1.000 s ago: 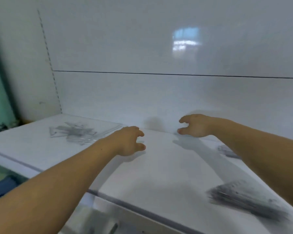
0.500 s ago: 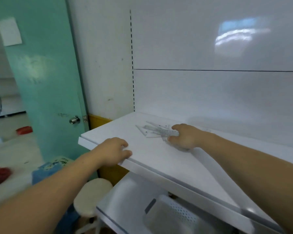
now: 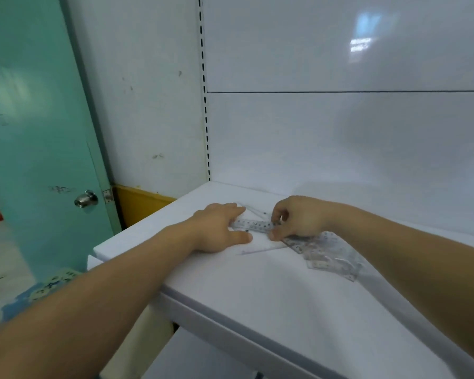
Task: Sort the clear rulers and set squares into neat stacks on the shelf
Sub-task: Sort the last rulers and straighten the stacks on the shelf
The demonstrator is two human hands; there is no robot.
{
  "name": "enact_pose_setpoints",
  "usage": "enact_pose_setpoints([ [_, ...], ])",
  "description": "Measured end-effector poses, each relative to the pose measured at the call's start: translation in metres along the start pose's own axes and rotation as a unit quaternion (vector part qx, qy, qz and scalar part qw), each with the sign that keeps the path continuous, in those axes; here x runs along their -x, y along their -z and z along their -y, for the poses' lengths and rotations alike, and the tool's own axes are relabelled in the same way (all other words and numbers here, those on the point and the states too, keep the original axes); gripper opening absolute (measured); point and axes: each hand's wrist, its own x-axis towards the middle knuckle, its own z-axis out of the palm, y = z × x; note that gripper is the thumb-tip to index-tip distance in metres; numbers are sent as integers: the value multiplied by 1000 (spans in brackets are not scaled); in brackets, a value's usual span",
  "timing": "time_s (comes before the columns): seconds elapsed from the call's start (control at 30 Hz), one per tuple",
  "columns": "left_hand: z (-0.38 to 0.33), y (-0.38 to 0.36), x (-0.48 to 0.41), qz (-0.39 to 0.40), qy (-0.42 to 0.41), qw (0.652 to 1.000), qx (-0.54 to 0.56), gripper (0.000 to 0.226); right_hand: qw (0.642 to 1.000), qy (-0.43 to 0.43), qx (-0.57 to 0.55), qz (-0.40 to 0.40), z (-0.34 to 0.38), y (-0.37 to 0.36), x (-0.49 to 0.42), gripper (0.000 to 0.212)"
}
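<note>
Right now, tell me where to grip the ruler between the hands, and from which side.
Pinch the ruler by its long edges near the right end, coming from above, where the right hand curls round it. It lies flat and thin on the shelf, so an edge likely needs tipping up first.

Two hands are counted, one left hand and one right hand. One white shelf is seen. Between the hands one clear ruler with markings can be made out; the overlapping clear pieces beside it are blurred and cannot be counted singly. One green door with one knob is seen
</note>
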Motion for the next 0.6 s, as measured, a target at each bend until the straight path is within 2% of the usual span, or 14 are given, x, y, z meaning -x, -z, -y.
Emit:
enact_pose_setpoints([
  [0.13,7,-2,-17,-26,-46,999,8,62,998,18,-22,-52,1,-3,3,32],
  [0.3,12,-8,-26,-74,-88,987,108,26,993,-21,-27,-112,8,7,14,32],
  [0.37,16,-10,-25,-83,-88,979,162,26,984,-48,-52,-163,15,12,19,28],
  [0.4,17,-9,-24,-95,-80,978,169,37,973,-66,-104,-194,18,13,21,27],
  [0.47,14,-6,-19,-133,-72,971,183,58,925,-98,-269,-248,27,15,24,23],
  [0.5,10,-3,-15,-146,-78,962,216,59,892,-113,-348,-267,33,14,24,21],
  [0.53,5,0,-11,-138,-86,948,275,56,859,-129,-408,-281,40,13,24,18],
  [0.6,-3,4,-3,-65,-96,890,441,42,802,-148,-496,-298,56,8,24,15],
])
